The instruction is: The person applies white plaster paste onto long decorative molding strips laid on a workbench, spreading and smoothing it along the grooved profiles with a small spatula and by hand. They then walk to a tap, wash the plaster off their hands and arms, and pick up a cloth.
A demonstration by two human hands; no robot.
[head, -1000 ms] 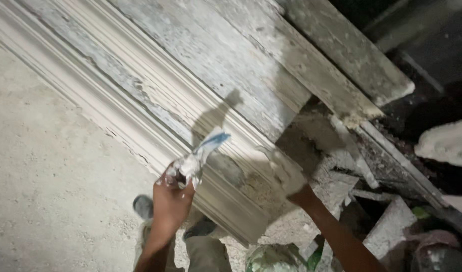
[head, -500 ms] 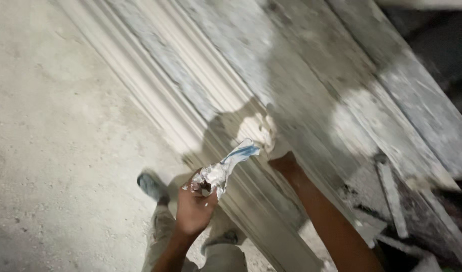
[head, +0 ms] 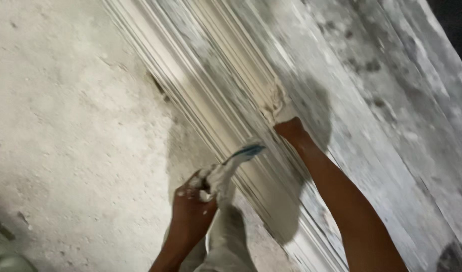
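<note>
Plaster-caked right hand (head: 284, 108) presses a wet lump into the ribbed moulding (head: 226, 75), left hand (head: 193, 201) clutching the blue-tipped trowel (head: 231, 163); smoothing along those grooves likely needs steady pressure.

Single camera on my head, facing steeply down, close over my hands, long white ribbed plaster moulding (head: 226, 95) crossing diagonally, rough grey concrete floor (head: 65, 126) to my left.

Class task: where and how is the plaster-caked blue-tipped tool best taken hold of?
Take the plaster-caked blue-tipped tool by its thick lower end, where the left hand has its grip, coming from below; its blue tip points up toward the white ridged plaster moulding.
</note>
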